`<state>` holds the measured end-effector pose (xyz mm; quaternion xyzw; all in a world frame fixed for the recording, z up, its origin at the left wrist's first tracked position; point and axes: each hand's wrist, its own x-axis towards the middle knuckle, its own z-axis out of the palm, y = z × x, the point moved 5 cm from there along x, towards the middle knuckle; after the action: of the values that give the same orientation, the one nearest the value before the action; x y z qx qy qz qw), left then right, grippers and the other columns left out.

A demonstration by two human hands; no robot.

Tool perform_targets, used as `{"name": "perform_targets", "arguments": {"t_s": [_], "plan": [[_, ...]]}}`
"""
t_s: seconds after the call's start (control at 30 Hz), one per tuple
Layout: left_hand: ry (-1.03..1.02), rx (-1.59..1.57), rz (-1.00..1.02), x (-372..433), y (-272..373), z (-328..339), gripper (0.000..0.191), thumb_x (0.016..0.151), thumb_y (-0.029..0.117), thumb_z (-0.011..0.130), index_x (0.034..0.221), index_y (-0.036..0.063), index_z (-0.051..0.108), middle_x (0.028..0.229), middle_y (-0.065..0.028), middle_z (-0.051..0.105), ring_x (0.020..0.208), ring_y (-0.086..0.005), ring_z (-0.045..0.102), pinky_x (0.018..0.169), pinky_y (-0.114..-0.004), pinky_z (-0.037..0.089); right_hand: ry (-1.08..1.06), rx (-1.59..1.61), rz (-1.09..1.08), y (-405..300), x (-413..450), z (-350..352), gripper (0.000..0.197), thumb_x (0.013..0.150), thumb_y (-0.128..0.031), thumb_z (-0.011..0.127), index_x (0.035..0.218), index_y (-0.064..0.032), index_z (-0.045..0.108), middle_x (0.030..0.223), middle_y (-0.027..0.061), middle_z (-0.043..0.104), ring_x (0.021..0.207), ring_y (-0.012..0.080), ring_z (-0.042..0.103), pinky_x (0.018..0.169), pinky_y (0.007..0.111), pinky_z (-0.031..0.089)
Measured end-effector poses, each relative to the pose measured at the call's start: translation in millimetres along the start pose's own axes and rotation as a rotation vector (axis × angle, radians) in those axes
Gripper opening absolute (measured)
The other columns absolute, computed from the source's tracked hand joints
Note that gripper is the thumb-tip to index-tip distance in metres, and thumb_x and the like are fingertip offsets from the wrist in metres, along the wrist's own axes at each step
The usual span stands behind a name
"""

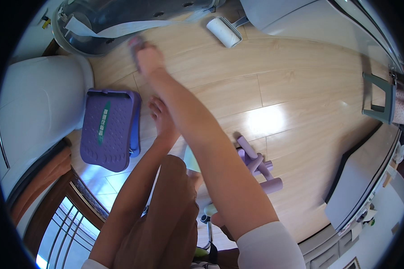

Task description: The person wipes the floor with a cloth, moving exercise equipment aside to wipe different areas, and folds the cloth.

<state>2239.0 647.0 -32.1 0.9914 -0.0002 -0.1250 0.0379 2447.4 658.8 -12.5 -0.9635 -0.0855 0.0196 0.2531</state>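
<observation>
My right hand is stretched far forward, low over the wood-look floor. It grips a small pinkish-grey object, which motion blur makes too unclear to name. Behind it, under my right forearm, my left hand hangs with its fingers apart and nothing visible in them. To the left of that hand stands a purple slant board with a studded top, a blue base and a green label bearing writing. A large dark grey, shiny piece with a rounded rim lies beyond my right hand, and a white strip runs across it.
A lint roller lies at the top centre. Purple padded exercise gear sits right of my right arm. A grey-green stool and a white cabinet-like piece stand at the right. White curved furniture and a barred door are at left.
</observation>
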Motion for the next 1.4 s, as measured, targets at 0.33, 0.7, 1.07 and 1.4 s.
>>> {"name": "perform_targets", "arguments": {"t_s": [0.33, 0.7, 1.07, 1.4], "plan": [[-0.308, 0.059, -0.100, 1, -19, -33, 0.128, 0.061, 0.043, 0.092, 0.146, -0.0187, 0.019, 0.150, -0.0475, 0.010, 0.138, -0.0639, 0.022, 0.102, -0.062, 0.045, 0.185, 0.081, 0.284, 159, -160, -113, 0.035, 0.088, -0.016, 0.065, 0.122, -0.0190, 0.069, 0.096, 0.0206, 0.065, 0.081, 0.0397, 0.066, 0.073, 0.049, 0.055], [-0.321, 0.137, -0.130, 8, -3, -34, 0.131, 0.054, 0.044, 0.094, 0.145, -0.0179, 0.022, 0.148, -0.0461, 0.018, 0.135, -0.0632, 0.028, 0.104, -0.060, 0.044, 0.029, 0.205, 0.285, 137, -251, -130, 0.038, 0.084, -0.013, 0.067, 0.121, -0.0186, 0.063, 0.102, 0.0163, 0.065, 0.089, 0.0382, 0.065, 0.077, 0.048, 0.054], [-0.304, 0.168, -0.047, 15, -22, -21, 0.125, 0.056, 0.041, 0.093, 0.142, -0.0210, 0.026, 0.145, -0.0508, 0.020, 0.131, -0.0646, 0.033, 0.109, -0.058, 0.036, -0.087, 0.204, 0.660, 297, -371, -203, 0.053, 0.080, -0.023, 0.074, 0.129, -0.0175, 0.055, 0.104, 0.0098, 0.073, 0.097, 0.0323, 0.070, 0.082, 0.044, 0.056], [-0.188, 0.219, 0.249, 20, 47, -56, 0.112, 0.065, 0.036, 0.089, 0.148, -0.0091, 0.030, 0.154, -0.0311, 0.029, 0.138, -0.0487, 0.037, 0.113, -0.052, 0.036, 0.260, 0.201, 0.514, 332, -388, -250, 0.043, 0.085, -0.009, 0.064, 0.127, -0.0172, 0.060, 0.111, 0.0098, 0.068, 0.097, 0.0301, 0.068, 0.082, 0.041, 0.056]]}}
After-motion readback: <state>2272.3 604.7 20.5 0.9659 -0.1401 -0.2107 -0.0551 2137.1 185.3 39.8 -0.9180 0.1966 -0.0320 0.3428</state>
